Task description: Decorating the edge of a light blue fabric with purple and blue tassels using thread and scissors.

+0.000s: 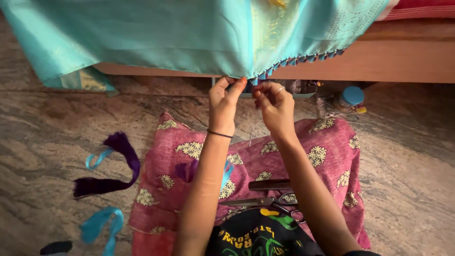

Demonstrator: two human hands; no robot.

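At the turquoise cloth's tasselled edge (265, 73), both hands (249, 102) pinch threads.

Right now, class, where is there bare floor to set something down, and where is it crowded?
Bare floor lies right of the pink cushion. Left is crowded: purple thread bundle, blue thread bundle. Scissors fill the cushion's near end.

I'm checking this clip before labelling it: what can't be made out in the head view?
- What the left hand and right hand pinch at the turquoise cloth hem: hidden by fingers, too small.
- Scissors: handles partly covered by the right forearm.
- Items under the wooden ledge, by the blue-lidded jar: shadowed, blurred.
- Cloth top: cut off by the edge.
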